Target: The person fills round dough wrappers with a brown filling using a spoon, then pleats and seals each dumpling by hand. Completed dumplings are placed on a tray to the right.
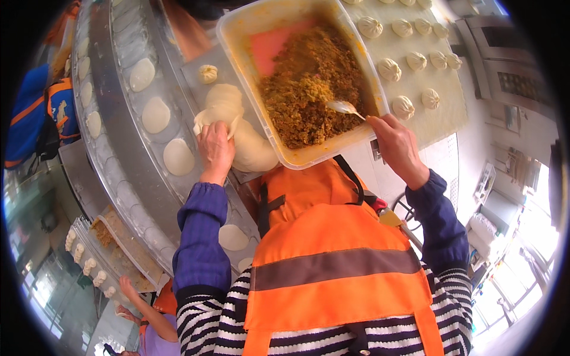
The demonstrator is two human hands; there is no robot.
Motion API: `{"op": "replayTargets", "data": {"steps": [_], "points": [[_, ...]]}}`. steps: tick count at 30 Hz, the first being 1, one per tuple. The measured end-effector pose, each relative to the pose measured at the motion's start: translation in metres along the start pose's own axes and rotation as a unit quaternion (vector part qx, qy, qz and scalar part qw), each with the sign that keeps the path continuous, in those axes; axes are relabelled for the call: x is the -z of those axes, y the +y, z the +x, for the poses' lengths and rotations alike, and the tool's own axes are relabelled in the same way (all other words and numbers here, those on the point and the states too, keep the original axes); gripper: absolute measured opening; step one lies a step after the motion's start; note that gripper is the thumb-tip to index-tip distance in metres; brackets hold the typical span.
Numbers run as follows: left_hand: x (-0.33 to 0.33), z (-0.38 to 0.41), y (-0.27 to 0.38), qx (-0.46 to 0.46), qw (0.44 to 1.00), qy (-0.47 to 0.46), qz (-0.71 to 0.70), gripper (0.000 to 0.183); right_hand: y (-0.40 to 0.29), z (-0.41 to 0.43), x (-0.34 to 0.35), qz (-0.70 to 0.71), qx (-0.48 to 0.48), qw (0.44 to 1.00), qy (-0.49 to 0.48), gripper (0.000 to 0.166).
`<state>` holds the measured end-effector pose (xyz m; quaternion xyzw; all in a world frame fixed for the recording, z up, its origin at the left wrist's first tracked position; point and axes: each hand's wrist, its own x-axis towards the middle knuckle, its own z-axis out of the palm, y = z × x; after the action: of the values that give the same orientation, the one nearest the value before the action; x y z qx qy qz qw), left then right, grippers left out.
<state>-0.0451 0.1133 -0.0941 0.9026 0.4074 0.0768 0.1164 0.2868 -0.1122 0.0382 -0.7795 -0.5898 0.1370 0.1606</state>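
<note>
A translucent plastic tub [380, 89] holds brown minced filling [307, 120]. At its near right corner my right hand [396, 144] grips a metal spoon [343, 107], whose bowl rests over the filling. Left of the tub, my left hand [216, 149] holds a dough wrapper [207, 119] by its edge, fingers curled on it. Under and beside that hand lies a pile of pale dough wrappers [251, 149]. One small pleated bun [208, 74] sits just above the pile.
Flat dough rounds [178, 157] lie along a conveyor belt [129, 35] at the left. Several pleated buns [389, 70] stand on a cloth-covered tray [438, 127] at the right. Another person's arms [149, 307] are at the lower left, beside a second filling tray [133, 249].
</note>
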Motion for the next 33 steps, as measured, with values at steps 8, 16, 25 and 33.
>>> {"op": "replayTargets", "data": {"steps": [8, 16, 25, 33], "points": [[0.048, -0.007, 0.03, 0.297, 0.798, 0.028, -0.524, 0.031, -0.003, 0.013, -0.008, -0.033, 0.033, 0.985, -0.167, 0.04], [0.049, -0.038, 0.053, 0.316, 0.472, -0.002, -0.823, 0.041, -0.019, 0.041, -0.023, -0.014, 0.138, 0.954, -0.266, 0.028], [0.049, -0.05, 0.077, 0.337, 0.508, -0.004, -0.793, 0.044, -0.021, 0.07, -0.059, 0.151, 0.108, 0.923, -0.336, 0.022], [0.078, -0.035, 0.106, 0.265, 0.651, -0.056, -0.709, 0.042, -0.041, 0.067, 0.016, 0.328, -0.136, 0.86, -0.366, 0.024]]}}
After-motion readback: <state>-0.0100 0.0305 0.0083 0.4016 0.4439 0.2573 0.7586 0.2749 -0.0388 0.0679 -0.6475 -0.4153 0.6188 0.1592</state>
